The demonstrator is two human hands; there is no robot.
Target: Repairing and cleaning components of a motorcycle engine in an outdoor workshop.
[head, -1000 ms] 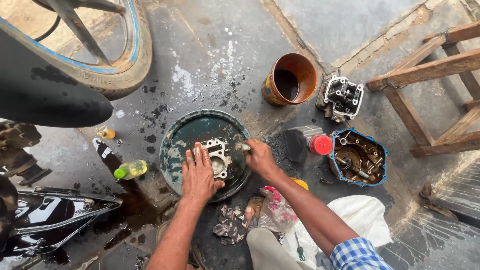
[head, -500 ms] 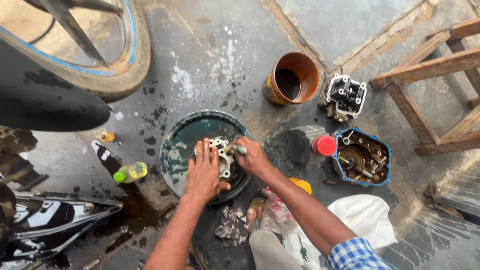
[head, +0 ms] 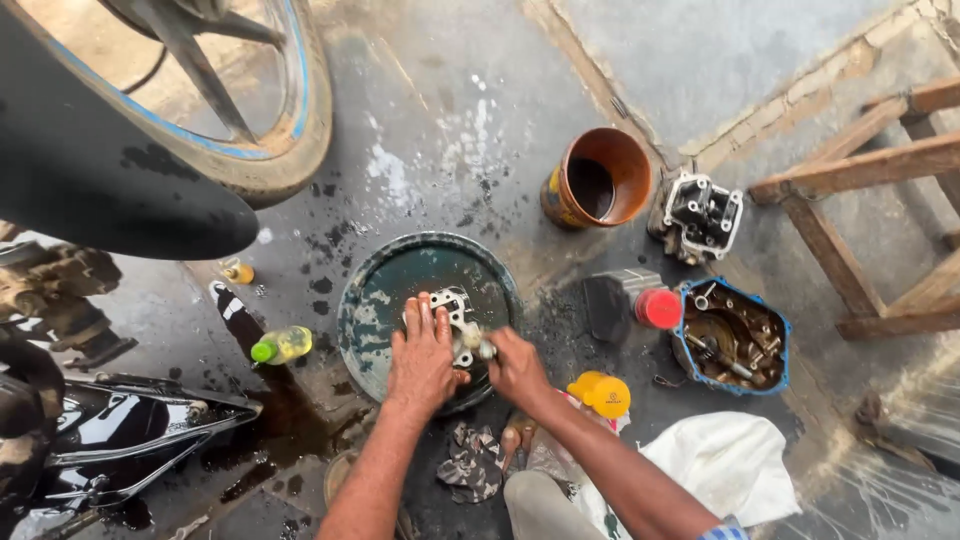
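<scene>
I am looking straight down at an oil-stained floor. The left hand (head: 422, 355) is lying palm-down with its fingers spread flat, pressing on a pale metal engine part (head: 452, 312) that is sitting in the middle of a round dark-green basin (head: 375, 300). The right hand (head: 515, 365) is curling its fingers tightly around a small tool (head: 480, 348), whose metal tip is touching the right side of the part; I cannot tell what kind of tool it is. Both forearms are reaching in from the bottom edge, and a checked sleeve cuff (head: 722, 528) is showing on the right arm. A yellow bottle with a green cap (head: 281, 345) is lying just left of the basin. A rusty orange tin (head: 597, 180) is standing beyond the basin, with a cylinder head (head: 697, 215) just beside it. To the right, a blue-rimmed cover (head: 732, 338) is holding loose bolts and small parts, and a red cap (head: 659, 308) is sitting next to it. A yellow cap (head: 602, 392) is lying near the right wrist, above a white sack (head: 720, 465). A grimy rag (head: 472, 462) is lying between the forearms. A motorcycle wheel (head: 270, 120) is filling the upper left, and a wooden stool (head: 880, 200) is standing at the right edge.
</scene>
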